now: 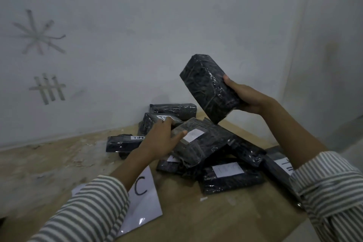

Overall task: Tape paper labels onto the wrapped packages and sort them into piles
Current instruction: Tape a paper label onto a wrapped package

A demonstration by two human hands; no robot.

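The right hand's [249, 100] thumb lies on the near face of an unlabelled package [208, 88] and its fingers wrap behind, gripping it by the lower end, raised and tilted above the pile [231, 179]. The left hand [159, 139] reaches forward, thumb flat on top and fingers curled over the far corner of 1 labelled package [202, 143], just beside its white label [193, 135]. That package lies slanted on the pile. A sheet marked C [145, 198] lies on the table [216, 218] under the left forearm.

Raised right hand [247, 98] grips; lower left hand [159, 140] grasps.
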